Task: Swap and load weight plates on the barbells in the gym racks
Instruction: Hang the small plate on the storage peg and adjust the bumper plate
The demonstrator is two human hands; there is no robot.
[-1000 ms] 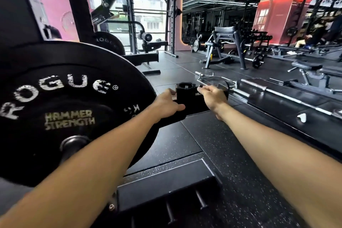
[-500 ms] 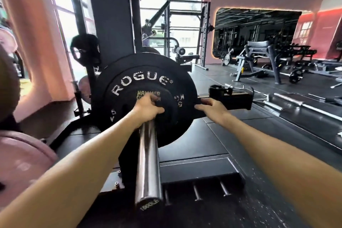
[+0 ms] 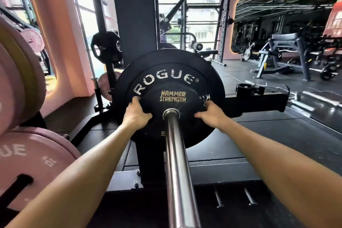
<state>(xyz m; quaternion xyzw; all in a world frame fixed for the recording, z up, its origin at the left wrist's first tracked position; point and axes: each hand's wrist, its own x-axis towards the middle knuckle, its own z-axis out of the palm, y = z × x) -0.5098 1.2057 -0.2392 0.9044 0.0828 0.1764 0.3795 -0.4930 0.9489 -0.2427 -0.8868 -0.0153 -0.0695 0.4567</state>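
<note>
- Head view: the left hand (image 3: 136,114) and right hand (image 3: 212,112) grip opposite edges of a small black plate (image 3: 172,96) seated on the barbell sleeve (image 3: 175,163).
- Pulled unevenly, it could probably bind on the sleeve, or drop when it clears the end.
- It sits against a larger plate (image 3: 169,76) with worn white lettering.

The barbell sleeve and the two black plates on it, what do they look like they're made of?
Barbell sleeve: bare polished steel, judging by its bright mirror-like sheen.
Large Rogue plate: probably rubber, matte black with worn white lettering.
Small Hammer Strength plate: black, slightly glossier, gold lettering; rubber-coated or painted metal, hard to tell.
</note>
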